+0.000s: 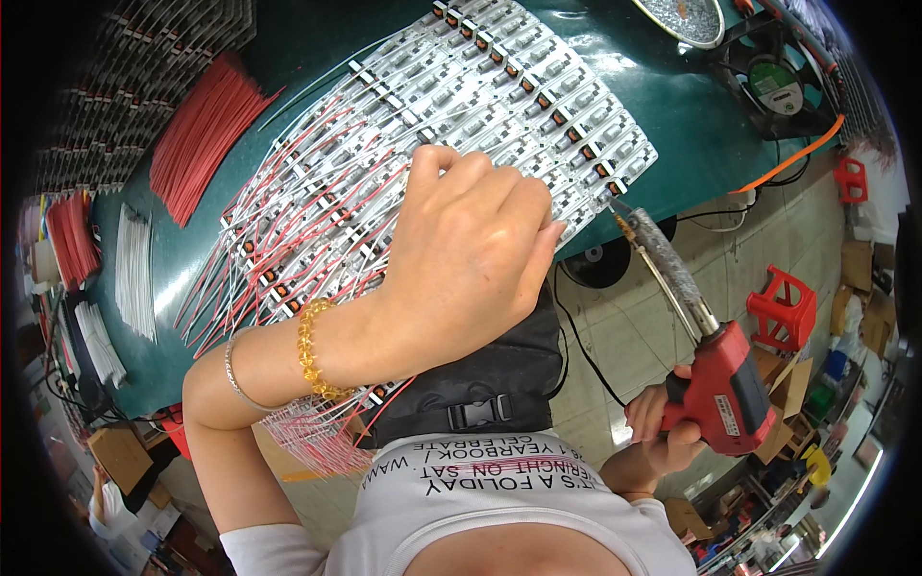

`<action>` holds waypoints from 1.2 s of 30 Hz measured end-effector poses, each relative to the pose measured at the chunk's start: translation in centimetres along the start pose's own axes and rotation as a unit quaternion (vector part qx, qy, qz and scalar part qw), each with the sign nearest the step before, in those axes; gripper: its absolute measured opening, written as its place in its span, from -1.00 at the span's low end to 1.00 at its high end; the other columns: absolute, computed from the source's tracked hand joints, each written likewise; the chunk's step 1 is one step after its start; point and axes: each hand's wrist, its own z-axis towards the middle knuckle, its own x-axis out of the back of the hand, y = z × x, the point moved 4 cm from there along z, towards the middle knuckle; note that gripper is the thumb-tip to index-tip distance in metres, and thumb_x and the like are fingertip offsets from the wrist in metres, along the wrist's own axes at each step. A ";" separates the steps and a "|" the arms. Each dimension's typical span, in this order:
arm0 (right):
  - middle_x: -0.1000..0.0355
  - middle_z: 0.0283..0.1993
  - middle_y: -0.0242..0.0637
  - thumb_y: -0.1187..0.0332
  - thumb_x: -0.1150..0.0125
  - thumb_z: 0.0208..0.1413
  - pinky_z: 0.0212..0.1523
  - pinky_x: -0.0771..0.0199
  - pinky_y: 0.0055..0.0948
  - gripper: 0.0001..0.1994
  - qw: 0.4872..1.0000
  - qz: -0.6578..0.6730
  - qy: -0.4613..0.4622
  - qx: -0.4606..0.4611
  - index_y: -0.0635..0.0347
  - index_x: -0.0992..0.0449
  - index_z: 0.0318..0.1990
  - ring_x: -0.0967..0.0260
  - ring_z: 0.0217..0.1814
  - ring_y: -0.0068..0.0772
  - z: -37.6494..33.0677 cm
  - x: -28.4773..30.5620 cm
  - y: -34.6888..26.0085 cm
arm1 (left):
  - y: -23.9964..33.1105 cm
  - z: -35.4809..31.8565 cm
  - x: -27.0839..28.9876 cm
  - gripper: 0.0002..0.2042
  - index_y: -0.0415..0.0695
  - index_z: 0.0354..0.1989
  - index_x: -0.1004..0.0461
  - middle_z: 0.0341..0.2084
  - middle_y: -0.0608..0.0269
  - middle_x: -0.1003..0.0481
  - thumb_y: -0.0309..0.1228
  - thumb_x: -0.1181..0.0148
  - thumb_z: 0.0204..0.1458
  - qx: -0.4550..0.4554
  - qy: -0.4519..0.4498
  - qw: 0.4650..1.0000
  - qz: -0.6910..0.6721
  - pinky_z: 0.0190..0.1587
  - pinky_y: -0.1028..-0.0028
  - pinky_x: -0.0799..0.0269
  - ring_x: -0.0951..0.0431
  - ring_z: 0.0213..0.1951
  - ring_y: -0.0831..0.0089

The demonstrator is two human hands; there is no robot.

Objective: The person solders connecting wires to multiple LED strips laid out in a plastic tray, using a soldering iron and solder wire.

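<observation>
My right hand (663,429) grips a red and black soldering gun (725,389) by its handle. The gun's tip points up and left, at the right corner of a panel of white circuit boards (480,86) that carry rows of black and orange parts. Over the lower right of this panel lies my left hand (471,245), knuckles up and fingers curled in. Its fingertips are hidden beneath it, so what they hold cannot be made out. Red and white wires (317,206) fan out across the panel's left half, some running under my left wrist.
Bundles of red wires (206,134) and white wires (134,274) lie on the green table (178,254) at left, near stacked boards (144,67). A black fan (773,86) and a metal dish (684,19) stand at far right. Red stools (783,307) are on the floor.
</observation>
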 end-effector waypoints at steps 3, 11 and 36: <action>-0.18 -0.76 -0.48 -0.12 -0.04 0.10 -0.66 -0.22 -0.58 -0.27 1.000 0.014 -0.001 0.003 0.42 -0.13 0.13 -0.13 -0.79 -0.59 0.3 -0.1 0.1 | 0.0 0.1 0.1 -0.82 -0.09 -0.64 -0.37 -0.72 0.40 -0.33 -0.52 -0.30 -0.19 0.000 -0.002 1.000 0.001 -0.26 0.41 -0.13 -0.31 -0.58 0.42; -0.16 -0.76 -0.47 -0.16 -0.11 0.03 -0.70 -0.13 -0.53 -0.20 0.995 0.101 0.000 0.024 0.41 -0.05 0.15 -0.11 -0.78 -0.55 2.4 -0.9 0.7 | -0.6 -0.3 4.2 -0.89 -0.14 -0.56 -0.42 -0.62 0.31 -0.40 -0.54 -0.26 -0.18 -0.010 0.066 0.998 0.008 -0.25 0.39 -0.20 -0.41 -0.48 0.36; -0.12 -0.74 -0.40 0.05 0.06 0.22 -0.73 -0.19 -0.54 -0.44 0.993 0.083 -0.055 0.058 0.35 -0.08 0.16 -0.03 -0.83 -0.57 7.4 -4.2 0.7 | -14.6 -3.8 14.0 -0.92 -0.12 -0.48 -0.44 -0.52 0.23 -0.43 -0.48 -0.22 -0.16 0.052 0.022 0.914 0.401 -0.23 0.33 -0.24 -0.40 -0.37 0.26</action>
